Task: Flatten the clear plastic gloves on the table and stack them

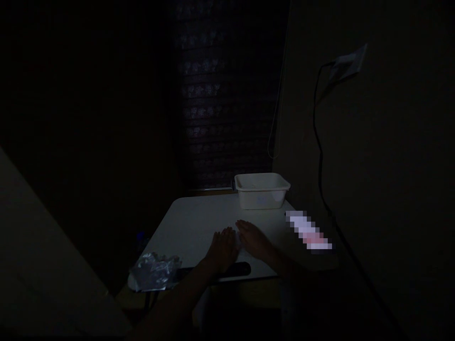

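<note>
Both my hands are over the front middle of a white table (199,218), in very dim light. My left hand (223,248) lies low over the tabletop, its fingers pointing forward. Close on its right is my right hand (252,239), angled inward, its fingertips near the left hand's. Between the two hands a small pale, clear-looking thing (238,239) shows faintly; what it is and whether either hand grips it is too dark to tell. The fingers' exact posture is hard to make out.
A white plastic basin (263,199) stands at the table's back right. Crumpled clear plastic (154,271) lies at the front left corner. A pixelated bright screen (309,230) is at the right edge. A black cable (320,161) hangs from a wall outlet (348,64).
</note>
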The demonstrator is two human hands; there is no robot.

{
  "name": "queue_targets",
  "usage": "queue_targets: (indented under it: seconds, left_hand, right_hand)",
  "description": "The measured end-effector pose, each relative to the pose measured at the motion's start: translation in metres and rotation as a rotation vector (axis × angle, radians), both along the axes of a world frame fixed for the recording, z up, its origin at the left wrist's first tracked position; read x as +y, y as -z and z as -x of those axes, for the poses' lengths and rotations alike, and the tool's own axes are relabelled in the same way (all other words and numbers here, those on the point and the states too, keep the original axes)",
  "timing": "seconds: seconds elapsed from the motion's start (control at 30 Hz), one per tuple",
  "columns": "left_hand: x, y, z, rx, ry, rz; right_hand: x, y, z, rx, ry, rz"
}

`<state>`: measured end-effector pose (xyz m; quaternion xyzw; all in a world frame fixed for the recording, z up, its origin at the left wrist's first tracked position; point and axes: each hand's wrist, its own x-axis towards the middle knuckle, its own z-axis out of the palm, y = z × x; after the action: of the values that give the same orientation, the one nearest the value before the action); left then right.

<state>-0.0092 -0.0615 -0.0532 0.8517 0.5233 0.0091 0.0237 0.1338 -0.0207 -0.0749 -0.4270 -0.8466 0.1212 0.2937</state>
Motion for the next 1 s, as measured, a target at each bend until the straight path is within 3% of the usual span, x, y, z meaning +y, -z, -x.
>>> queue_targets:
  seconds: [0.17,0.4,1.0]
  left_hand:
    - [-0.003,0.004,0.001,0.027,0.002,0.001]
    - [-0.001,0.01,0.001,0.066,-0.027,0.035]
    - [-0.001,0.002,-0.005,0.145,-0.058,0.105]
  right_hand:
    - [-0.011,0.005,0.016,-0.148,-0.017,0.041]
    - [-0.014,0.014,0.016,-0.225,0.002,0.075]
    - [-0.012,0.016,0.015,-0.324,0.03,0.075]
